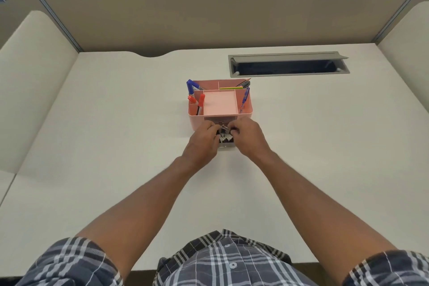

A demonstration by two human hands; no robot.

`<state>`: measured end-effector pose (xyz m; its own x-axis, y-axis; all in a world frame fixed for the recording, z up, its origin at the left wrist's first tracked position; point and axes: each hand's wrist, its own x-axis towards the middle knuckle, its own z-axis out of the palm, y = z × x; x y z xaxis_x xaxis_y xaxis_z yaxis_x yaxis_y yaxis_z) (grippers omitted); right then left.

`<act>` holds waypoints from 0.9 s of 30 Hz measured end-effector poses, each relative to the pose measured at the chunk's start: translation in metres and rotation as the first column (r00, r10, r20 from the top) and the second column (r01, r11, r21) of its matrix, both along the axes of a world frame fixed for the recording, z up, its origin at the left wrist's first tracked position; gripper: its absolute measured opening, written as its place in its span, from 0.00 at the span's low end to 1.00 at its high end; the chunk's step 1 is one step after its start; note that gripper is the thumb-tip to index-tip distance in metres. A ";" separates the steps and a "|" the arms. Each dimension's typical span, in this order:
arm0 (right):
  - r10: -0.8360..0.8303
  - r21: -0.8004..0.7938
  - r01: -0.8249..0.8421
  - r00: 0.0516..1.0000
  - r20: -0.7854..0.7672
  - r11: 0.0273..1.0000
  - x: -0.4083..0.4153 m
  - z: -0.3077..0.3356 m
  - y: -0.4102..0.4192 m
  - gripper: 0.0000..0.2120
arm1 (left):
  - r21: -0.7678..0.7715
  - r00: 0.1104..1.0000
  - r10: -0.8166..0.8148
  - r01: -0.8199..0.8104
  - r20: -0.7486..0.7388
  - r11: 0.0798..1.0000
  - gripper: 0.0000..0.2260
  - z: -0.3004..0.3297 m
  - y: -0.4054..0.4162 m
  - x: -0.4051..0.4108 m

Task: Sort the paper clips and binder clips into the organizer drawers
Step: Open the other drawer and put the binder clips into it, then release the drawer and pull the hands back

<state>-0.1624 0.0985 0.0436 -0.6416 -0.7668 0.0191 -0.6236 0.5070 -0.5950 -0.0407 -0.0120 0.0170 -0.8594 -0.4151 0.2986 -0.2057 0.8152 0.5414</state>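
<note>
Binder clips [224, 133], black with silver wire handles, sit bunched between the 2 hands just in front of the pink organizer [220, 109], and they seem to rest inside a small clear drawer [227, 144] pulled out from the organizer's front face toward the person. The left hand [203, 140] is curled with its fingertips closed in on the left side of the cluster, and the right hand [247, 138] mirrors it from the right side, fingertips pinched at the clips; whether each hand truly grips a clip or only nudges the pile I cannot tell, since the fingers hide the contact. Both hands meeting over the drawer suggests the clips are being settled or released into it, so they fall within its walls rather than onto the desk [116, 146]. The clips lie directly under and between the fingertips, not off to either side. Behind the drawer, the organizer's top tray [220, 103] is bare, with red markers [196, 100] left of it, a blue pen [245, 98] right of it, and pencils [232, 87] behind. No paper clips can be made out apart from the cluster.
</note>
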 end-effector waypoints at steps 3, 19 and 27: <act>0.001 0.046 -0.001 1.000 -0.001 0.999 -0.001 -0.001 -0.005 0.12 | 0.025 0.998 0.040 -0.041 0.043 0.999 0.13 0.001 0.001 -0.005; -0.082 -0.107 0.101 0.983 0.166 0.989 -0.002 -0.008 0.004 0.12 | 0.126 0.973 0.204 -0.191 -0.107 0.974 0.10 -0.007 -0.004 0.003; -0.312 -0.078 0.380 0.845 0.434 0.922 -0.005 -0.028 0.034 0.33 | 0.490 0.928 0.364 -0.354 0.079 0.796 0.36 -0.023 -0.010 0.034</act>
